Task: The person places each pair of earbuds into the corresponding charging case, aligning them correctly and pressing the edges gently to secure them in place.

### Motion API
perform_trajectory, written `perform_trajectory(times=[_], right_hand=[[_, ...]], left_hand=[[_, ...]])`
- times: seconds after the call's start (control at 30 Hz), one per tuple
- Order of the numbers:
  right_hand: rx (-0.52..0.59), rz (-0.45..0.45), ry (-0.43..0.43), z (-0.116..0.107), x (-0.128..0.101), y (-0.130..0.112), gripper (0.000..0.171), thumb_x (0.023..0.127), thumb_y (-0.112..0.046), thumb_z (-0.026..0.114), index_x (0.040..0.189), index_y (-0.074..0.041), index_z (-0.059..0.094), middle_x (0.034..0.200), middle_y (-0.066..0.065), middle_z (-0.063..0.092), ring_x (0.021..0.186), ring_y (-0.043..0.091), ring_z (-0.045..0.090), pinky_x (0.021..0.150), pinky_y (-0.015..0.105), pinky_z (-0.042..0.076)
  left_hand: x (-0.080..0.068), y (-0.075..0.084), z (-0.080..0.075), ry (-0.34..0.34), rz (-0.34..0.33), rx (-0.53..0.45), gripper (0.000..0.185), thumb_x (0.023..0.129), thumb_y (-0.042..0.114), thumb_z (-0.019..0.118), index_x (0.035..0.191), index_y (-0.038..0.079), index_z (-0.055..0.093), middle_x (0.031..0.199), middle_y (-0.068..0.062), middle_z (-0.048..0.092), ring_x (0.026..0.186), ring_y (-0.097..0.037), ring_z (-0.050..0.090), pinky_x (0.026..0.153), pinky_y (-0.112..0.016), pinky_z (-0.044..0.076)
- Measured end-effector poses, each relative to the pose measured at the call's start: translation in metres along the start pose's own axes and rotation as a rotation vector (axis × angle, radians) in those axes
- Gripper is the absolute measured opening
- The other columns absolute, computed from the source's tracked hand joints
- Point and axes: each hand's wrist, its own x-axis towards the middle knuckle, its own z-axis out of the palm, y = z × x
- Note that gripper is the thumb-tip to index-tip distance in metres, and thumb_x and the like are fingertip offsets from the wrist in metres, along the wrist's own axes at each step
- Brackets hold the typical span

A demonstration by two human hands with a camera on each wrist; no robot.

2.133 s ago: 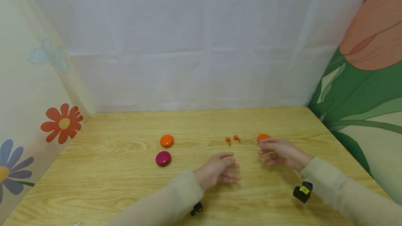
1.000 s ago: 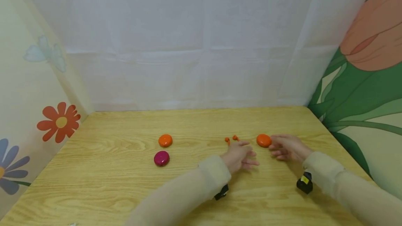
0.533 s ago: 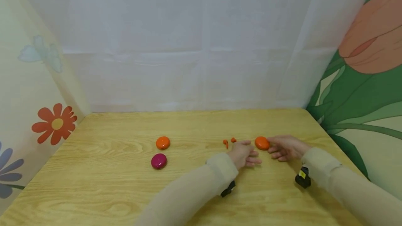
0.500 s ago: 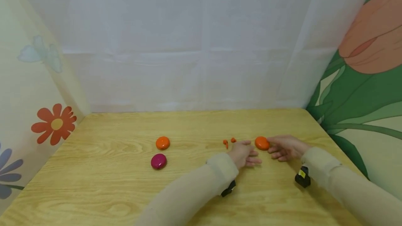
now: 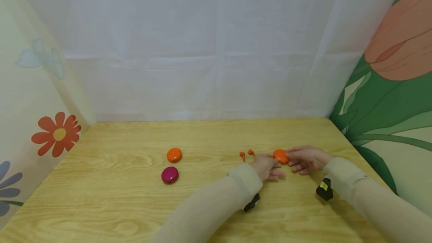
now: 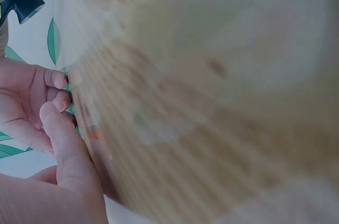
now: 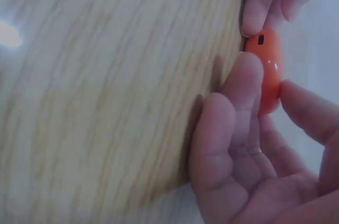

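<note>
An orange earbud case [image 5: 279, 156] lies on the table between my two hands. My right hand [image 5: 308, 159] holds its right side, the thumb and curled fingers on opposite faces in the right wrist view, where the case [image 7: 271, 73] shows a small dark port. My left hand [image 5: 265, 166] reaches to the other side, its fingertips [image 7: 257, 18] at the port end and not wrapped round it. Two orange earbuds [image 5: 242, 155] lie just left of the case. In the left wrist view the left thumb [image 6: 69, 144] hides most of the case.
Farther left on the wooden table [image 5: 118, 190] lie another round orange case [image 5: 174, 155] and a magenta one [image 5: 170, 174]. A white cloth [image 5: 209, 48] hangs behind the table's back edge. Flower-printed panels [image 5: 398, 96] flank both sides.
My left hand has moved right, past the earbuds to the orange case. The right hand first drew back from over the case, then closed in on its right side.
</note>
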Motion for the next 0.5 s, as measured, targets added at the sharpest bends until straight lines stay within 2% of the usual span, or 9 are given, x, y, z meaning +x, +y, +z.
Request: perform_trajectory(times=[0.17, 0.33, 0.5], right_hand=[[-0.003, -0.037, -0.033, -0.001, -0.003, 0.003, 0.045, 0.099, -0.015, 0.052, 0.135, 0.008, 0.036, 0.083, 0.002, 0.062, 0.071, 0.016, 0.065, 0.066, 0.033, 0.053], [0.0, -0.078, -0.07, 0.002, -0.011, 0.006, 0.03, 0.097, -0.013, 0.054, 0.123, 0.001, 0.047, 0.084, 0.004, 0.062, 0.074, 0.017, 0.065, 0.067, 0.033, 0.054], [0.016, -0.111, -0.102, 0.007, -0.023, 0.003, 0.022, 0.096, -0.014, 0.055, 0.116, -0.006, 0.051, 0.086, 0.005, 0.063, 0.073, 0.017, 0.065, 0.066, 0.034, 0.054]], left_hand=[[-0.003, 0.0, 0.004, 0.06, -0.013, -0.006, 0.015, 0.098, 0.004, 0.055, 0.111, -0.002, 0.058, 0.085, -0.011, 0.067, 0.089, -0.036, 0.07, 0.051, -0.024, 0.052], [-0.011, 0.001, 0.007, 0.125, -0.027, 0.006, 0.015, 0.095, 0.003, 0.06, 0.107, -0.005, 0.06, 0.08, -0.013, 0.066, 0.083, -0.036, 0.071, 0.061, -0.033, 0.058], [-0.024, 0.003, 0.002, 0.11, -0.02, 0.008, 0.019, 0.093, 0.004, 0.063, 0.109, -0.006, 0.061, 0.082, -0.012, 0.068, 0.081, -0.034, 0.071, 0.063, -0.033, 0.058]])
